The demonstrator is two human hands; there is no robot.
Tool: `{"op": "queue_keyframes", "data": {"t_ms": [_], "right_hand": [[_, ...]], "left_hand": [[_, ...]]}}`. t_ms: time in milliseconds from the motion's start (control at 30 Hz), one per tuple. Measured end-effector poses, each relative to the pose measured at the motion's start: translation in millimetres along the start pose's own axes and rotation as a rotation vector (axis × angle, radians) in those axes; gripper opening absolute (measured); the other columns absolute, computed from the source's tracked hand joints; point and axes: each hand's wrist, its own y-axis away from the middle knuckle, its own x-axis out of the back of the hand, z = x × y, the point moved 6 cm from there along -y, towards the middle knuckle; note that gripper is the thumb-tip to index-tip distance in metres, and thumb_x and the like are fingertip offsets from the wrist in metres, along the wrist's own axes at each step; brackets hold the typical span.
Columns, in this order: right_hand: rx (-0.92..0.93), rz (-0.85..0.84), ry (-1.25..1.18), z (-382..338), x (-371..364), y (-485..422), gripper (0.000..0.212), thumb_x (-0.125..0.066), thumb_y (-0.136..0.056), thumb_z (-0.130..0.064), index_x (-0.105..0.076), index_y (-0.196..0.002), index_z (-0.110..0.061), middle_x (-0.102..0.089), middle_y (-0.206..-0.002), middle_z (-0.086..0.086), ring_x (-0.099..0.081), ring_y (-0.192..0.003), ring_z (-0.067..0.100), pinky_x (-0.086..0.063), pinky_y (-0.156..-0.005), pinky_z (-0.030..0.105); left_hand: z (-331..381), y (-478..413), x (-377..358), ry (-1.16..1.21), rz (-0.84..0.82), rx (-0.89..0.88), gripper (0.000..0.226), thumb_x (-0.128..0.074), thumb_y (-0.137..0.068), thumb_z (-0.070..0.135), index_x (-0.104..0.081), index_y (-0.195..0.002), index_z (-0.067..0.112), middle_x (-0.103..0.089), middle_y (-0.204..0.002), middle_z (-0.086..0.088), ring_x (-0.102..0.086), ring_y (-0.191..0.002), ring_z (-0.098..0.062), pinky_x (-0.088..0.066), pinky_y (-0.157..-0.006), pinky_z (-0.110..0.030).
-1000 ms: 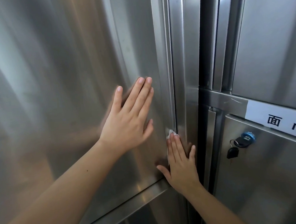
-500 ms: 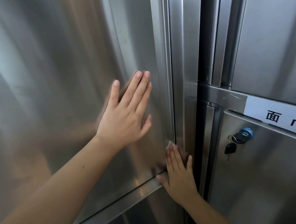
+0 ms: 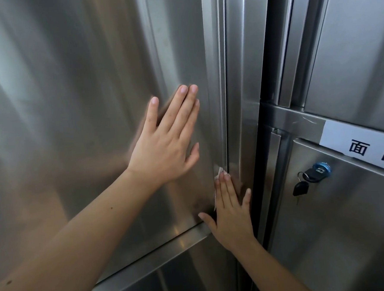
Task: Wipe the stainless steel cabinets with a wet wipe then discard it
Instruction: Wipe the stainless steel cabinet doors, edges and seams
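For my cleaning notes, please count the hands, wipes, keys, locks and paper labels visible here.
Hands: 2, left hand, right hand
Wet wipe: 1
Keys: 2
Blue lock: 1
White label: 1
Total: 7

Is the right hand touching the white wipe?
Touching. The head view shows the right hand lying flat on the wet wipe, whose white edge pokes out from under it.

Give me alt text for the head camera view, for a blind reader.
A person's right hand presses a white wet wipe flat against the vertical edge of a stainless steel cabinet door, while the left hand rests flat on its panel. On the neighbouring cabinet a black key sits in a blue lock under a white paper label.
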Motion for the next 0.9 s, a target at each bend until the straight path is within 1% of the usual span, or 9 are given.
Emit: {"op": "queue_keyframes", "data": {"t_ms": [67,133,300,433,567,667,733,800,900], "right_hand": [[0.011,-0.036,-0.007,1,-11,10,0.082,0.000,-0.091,-0.060,-0.038,-0.137,-0.003,-0.032,-0.147,0.014,-0.029,-0.138,0.027,-0.018,-0.103,0.062],[0.038,-0.056,-0.039,2,-23,22,0.081,-0.001,-0.093,-0.059,-0.041,-0.136,-0.003,-0.032,-0.147,0.013,-0.018,-0.140,0.021,-0.008,-0.109,0.059],[0.024,-0.079,-0.097,2,-24,27,0.075,-0.006,-0.094,-0.058,-0.039,-0.136,-0.005,-0.036,-0.145,0.011,0.004,-0.141,0.012,0.005,-0.107,0.049],[0.034,-0.070,-0.102,2,-24,24,0.071,-0.008,-0.093,-0.057,-0.021,-0.142,-0.007,-0.022,-0.151,0.010,0.024,-0.137,0.005,0.015,-0.106,0.047],[-0.010,-0.003,-0.096,3,-13,17,0.072,-0.007,-0.095,-0.054,-0.042,-0.134,-0.004,-0.041,-0.142,0.012,0.013,-0.142,0.012,-0.008,-0.111,0.055],[-0.027,0.045,-0.069,1,0,10,0.077,0.001,-0.094,-0.055,-0.044,-0.132,-0.005,-0.043,-0.141,0.012,0.012,-0.142,0.015,-0.026,-0.098,0.057],[-0.028,0.093,-0.075,-1,17,0,0.079,0.003,-0.094,-0.055,-0.042,-0.133,-0.004,-0.040,-0.142,0.013,0.004,-0.143,0.017,-0.028,-0.095,0.060],[-0.010,0.158,-0.048,-5,42,-15,0.079,0.002,-0.094,-0.055,-0.039,-0.134,-0.002,-0.035,-0.144,0.016,-0.017,-0.141,0.023,-0.028,-0.094,0.064],[0.007,0.259,0.003,-8,79,-40,0.080,-0.010,-0.090,-0.060,-0.033,-0.137,0.000,-0.030,-0.147,0.016,-0.030,-0.136,0.029,-0.017,-0.096,0.065]], "left_hand": [[1,0,0,-0.024,0.006,-0.003,0.066,-0.033,-0.090,0.039,-0.032,-0.143,-0.001,-0.026,-0.151,-0.016,-0.024,-0.140,-0.028,-0.010,-0.109,-0.051],[1,1,0,-0.034,0.017,-0.004,0.063,-0.029,-0.092,0.037,-0.031,-0.143,0.000,-0.026,-0.151,-0.015,-0.025,-0.139,-0.027,-0.011,-0.109,-0.050],[1,0,0,-0.039,0.026,-0.004,0.060,-0.029,-0.093,0.034,-0.032,-0.143,0.000,-0.027,-0.151,-0.015,-0.025,-0.139,-0.027,-0.014,-0.109,-0.049],[-2,1,4,0.022,0.049,0.019,0.058,-0.031,-0.093,0.030,-0.033,-0.142,0.000,-0.028,-0.150,-0.015,-0.026,-0.139,-0.028,-0.013,-0.110,-0.048],[-5,2,7,0.092,0.063,0.033,0.058,-0.033,-0.091,0.028,-0.035,-0.142,0.001,-0.029,-0.150,-0.015,-0.027,-0.138,-0.029,-0.014,-0.111,-0.048],[-5,2,8,0.117,0.058,0.045,0.058,-0.034,-0.090,0.028,-0.035,-0.141,0.001,-0.029,-0.150,-0.015,-0.027,-0.138,-0.029,-0.016,-0.111,-0.048],[-6,1,8,0.146,0.055,0.056,0.058,-0.036,-0.089,0.027,-0.035,-0.141,0.001,-0.030,-0.149,-0.015,-0.027,-0.138,-0.030,-0.016,-0.110,-0.048],[-7,-1,9,0.154,0.056,0.059,0.058,-0.036,-0.088,0.027,-0.036,-0.140,0.001,-0.030,-0.149,-0.015,-0.028,-0.138,-0.030,-0.016,-0.110,-0.048],[-11,-5,12,0.151,0.075,0.075,0.058,-0.037,-0.088,0.027,-0.038,-0.140,0.001,-0.032,-0.148,-0.015,-0.029,-0.137,-0.030,-0.017,-0.109,-0.047]]}}
